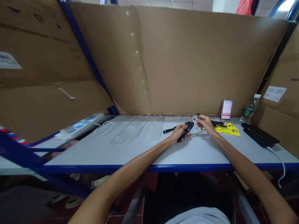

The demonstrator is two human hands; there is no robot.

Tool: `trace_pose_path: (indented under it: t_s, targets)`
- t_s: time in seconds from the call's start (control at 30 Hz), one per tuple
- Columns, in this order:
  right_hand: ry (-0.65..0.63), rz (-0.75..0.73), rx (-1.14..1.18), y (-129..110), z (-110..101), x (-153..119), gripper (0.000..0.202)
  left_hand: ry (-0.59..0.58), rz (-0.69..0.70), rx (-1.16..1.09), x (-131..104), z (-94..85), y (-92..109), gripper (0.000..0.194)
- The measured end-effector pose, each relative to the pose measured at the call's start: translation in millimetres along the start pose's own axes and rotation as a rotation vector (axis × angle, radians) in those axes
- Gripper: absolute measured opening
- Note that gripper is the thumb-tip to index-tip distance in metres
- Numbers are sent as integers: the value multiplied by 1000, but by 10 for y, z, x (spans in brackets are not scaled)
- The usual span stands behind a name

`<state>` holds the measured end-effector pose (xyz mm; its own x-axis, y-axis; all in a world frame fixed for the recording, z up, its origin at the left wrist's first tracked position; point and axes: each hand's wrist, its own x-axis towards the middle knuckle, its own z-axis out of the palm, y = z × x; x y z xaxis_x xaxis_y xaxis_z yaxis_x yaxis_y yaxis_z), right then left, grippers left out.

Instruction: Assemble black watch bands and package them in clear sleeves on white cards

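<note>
Cardboard (177, 62), bearing white labels (275, 93) too blurred to read, backs a pale table (88, 152). A green-labelled bottle (249, 111) and yellow cards (230, 132) carry illegible print. The left hand's (179, 133) fingers wrap a black tool (190, 126); the right hand's (206, 125) fingers pinch a round disc (194, 118) by its edge, right at the tool's head. Small metal pieces (196, 135) lie nearby.

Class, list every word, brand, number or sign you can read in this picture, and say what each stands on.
No text reads clearly.
Yellow cards: dark print, too small.
Bottle: label too blurred.
Right-hand white label: printed lines, too small.
Left-hand white label: dark print, too blurred.
Phone: screen pixelated, unreadable.
</note>
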<state>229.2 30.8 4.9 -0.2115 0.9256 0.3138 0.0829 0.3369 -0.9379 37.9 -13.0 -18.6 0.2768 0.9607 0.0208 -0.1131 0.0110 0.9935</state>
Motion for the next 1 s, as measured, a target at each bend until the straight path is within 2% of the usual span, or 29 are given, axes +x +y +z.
trace_pose_path:
  t_s: [0.17,0.37,0.53,0.67,0.8,0.9,1.0]
  targets:
    - [-101,21,-67,31,16,7,39,17,30,-13,3,-8,-1,28]
    - [2,-91,-144,50,20,4,33,-32,-24,-13,22,-17,-32,32]
    - [16,-163,-224,4,-14,8,27,-88,-46,31,39,-15,-58,36]
    - [0,-166,-248,-8,-13,-2,29,-73,-50,27,41,-16,-56,36]
    - [-67,-170,-314,-25,-1,-27,31,-93,-71,33,24,-11,-47,42]
    - [-6,-133,-263,-30,7,-22,29,-92,-80,16,10,-3,-40,46]
    - [102,8,-79,-37,17,-10,22,-15,-47,-77,13,-7,-21,36]
